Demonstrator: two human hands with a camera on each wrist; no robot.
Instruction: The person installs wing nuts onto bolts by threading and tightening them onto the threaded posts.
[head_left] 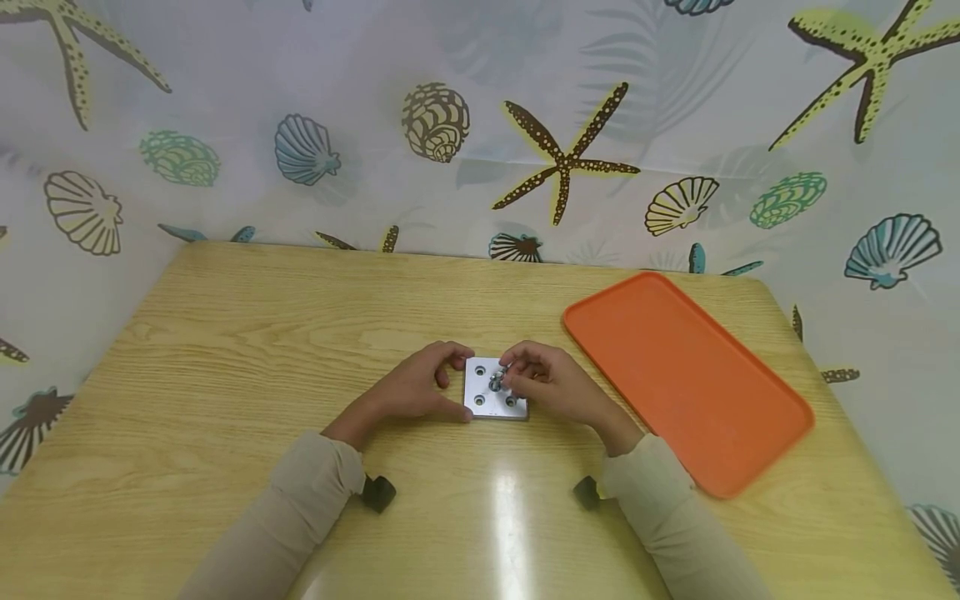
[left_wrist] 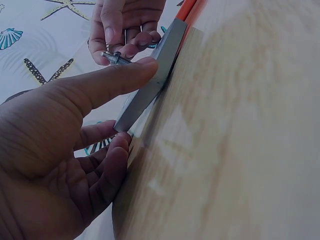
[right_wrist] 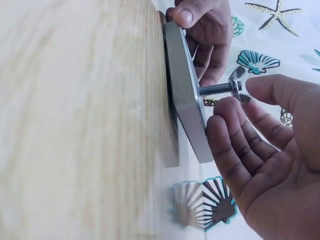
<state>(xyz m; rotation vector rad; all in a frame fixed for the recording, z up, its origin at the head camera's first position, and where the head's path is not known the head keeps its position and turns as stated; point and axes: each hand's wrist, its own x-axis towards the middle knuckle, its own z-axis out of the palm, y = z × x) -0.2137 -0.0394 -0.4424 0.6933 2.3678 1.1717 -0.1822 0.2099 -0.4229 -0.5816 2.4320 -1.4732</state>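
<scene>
A square silver metal plate [head_left: 492,408] with holes near its corners lies on the wooden table. From its middle stands a threaded stud [right_wrist: 216,89], with a wing nut [right_wrist: 238,86] at its outer end. My left hand [head_left: 416,385] grips the plate's left side, thumb at the near corner and fingertips at the far one. At the wing nut, my right hand [head_left: 558,385] has its thumb and index finger pinching the wings. Its other fingers are bent close to the plate's right edge, as the right wrist view shows.
An orange tray [head_left: 686,375] lies at an angle on the right of the wooden table [head_left: 300,317]. Behind the table hangs a cloth [head_left: 360,67] printed with shells and starfish. Small dark wrist pieces [head_left: 378,493] sit by both sleeves.
</scene>
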